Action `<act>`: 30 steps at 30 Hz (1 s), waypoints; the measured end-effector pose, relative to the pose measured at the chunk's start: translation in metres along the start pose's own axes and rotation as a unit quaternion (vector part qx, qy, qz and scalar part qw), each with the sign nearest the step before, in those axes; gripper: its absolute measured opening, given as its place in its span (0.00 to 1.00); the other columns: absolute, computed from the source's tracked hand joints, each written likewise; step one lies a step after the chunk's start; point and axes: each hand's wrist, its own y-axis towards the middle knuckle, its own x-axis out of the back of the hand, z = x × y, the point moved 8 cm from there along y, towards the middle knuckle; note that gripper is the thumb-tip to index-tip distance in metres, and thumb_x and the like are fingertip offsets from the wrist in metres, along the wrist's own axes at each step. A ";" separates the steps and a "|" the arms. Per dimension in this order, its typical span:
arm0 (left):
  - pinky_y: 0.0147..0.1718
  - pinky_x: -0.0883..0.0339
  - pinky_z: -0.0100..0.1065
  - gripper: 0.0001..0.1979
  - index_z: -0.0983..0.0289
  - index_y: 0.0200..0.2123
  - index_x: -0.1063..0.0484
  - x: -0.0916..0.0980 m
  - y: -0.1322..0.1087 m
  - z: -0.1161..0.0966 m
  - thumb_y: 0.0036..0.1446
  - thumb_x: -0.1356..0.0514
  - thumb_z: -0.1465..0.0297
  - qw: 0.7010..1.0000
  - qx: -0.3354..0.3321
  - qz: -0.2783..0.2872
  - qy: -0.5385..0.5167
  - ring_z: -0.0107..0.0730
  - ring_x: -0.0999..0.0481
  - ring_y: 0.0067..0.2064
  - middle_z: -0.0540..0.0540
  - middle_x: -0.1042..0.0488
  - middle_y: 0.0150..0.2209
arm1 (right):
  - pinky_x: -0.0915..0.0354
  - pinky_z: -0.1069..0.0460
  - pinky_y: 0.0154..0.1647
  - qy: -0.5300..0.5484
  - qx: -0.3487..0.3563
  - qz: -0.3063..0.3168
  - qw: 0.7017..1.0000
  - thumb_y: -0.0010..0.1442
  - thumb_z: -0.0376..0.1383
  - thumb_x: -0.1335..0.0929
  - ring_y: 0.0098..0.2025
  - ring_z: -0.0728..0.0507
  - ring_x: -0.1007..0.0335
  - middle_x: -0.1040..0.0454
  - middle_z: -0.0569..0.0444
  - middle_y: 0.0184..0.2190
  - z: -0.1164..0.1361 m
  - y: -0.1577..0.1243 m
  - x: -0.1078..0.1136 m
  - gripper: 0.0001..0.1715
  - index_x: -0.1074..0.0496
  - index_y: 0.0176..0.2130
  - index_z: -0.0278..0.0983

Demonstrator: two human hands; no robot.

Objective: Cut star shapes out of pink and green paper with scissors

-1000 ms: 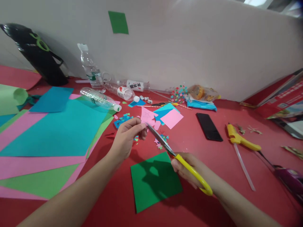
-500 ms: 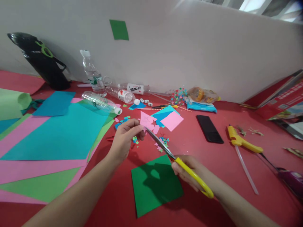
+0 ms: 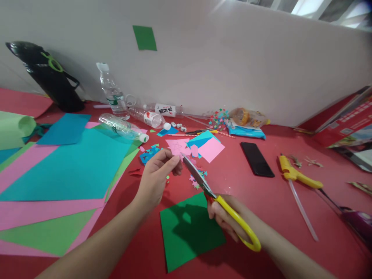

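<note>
Pink paper (image 3: 175, 148), with a faint star (image 3: 178, 145) drawn on it, sits over the red surface (image 3: 270, 201). The left hand (image 3: 158, 170) seems to pinch its near edge, and the right hand (image 3: 222, 217) curls around the yellow scissors (image 3: 199, 177). If the paper wobbles, the scissors could snip through the star or nip the thumb (image 3: 170, 165). The left hand hides the pinched edge, and how wide the scissors gape is hard to see.

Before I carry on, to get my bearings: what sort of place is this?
Probably a paper-craft worktable against a wall: yellow-handled scissors in the right hand, coloured sheets, and a yellow glue gun.
</note>
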 end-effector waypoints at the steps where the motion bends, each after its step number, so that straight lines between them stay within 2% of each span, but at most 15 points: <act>1: 0.28 0.37 0.29 0.09 0.62 0.26 0.30 0.000 0.000 0.001 0.58 0.38 0.69 1.000 0.002 0.000 0.001 0.26 0.30 0.26 0.48 0.26 0.23 | 0.51 0.57 0.11 0.002 0.003 -0.001 1.000 0.59 0.59 0.35 0.10 0.54 0.50 0.45 0.67 0.13 0.000 0.000 -0.001 0.27 0.34 0.30 0.39; 8: 0.28 0.37 0.29 0.10 0.62 0.24 0.31 -0.004 -0.001 0.003 0.58 0.38 0.69 1.000 0.006 -0.006 -0.008 0.25 0.30 0.26 0.48 0.26 0.23 | 0.54 0.58 0.11 0.023 0.004 -0.010 1.000 0.58 0.63 0.38 0.09 0.53 0.52 0.47 0.68 0.11 -0.010 0.006 -0.010 0.31 0.35 0.30 0.39; 14: 0.29 0.37 0.29 0.09 0.62 0.25 0.29 -0.005 -0.003 0.006 0.58 0.37 0.69 1.000 0.011 -0.007 -0.021 0.26 0.29 0.26 0.48 0.26 0.23 | 0.55 0.58 0.10 0.022 0.021 -0.042 0.999 0.55 0.66 0.38 0.10 0.54 0.53 0.49 0.69 0.11 0.000 -0.001 -0.008 0.33 0.39 0.27 0.40; 30: 0.29 0.38 0.28 0.07 0.63 0.29 0.27 -0.009 -0.006 0.009 0.60 0.39 0.69 1.000 0.009 0.012 -0.015 0.24 0.30 0.26 0.47 0.26 0.23 | 0.59 0.56 0.11 0.028 0.050 -0.060 0.997 0.51 0.69 0.38 0.10 0.55 0.55 0.52 0.69 0.11 0.011 -0.002 -0.009 0.36 0.43 0.24 0.41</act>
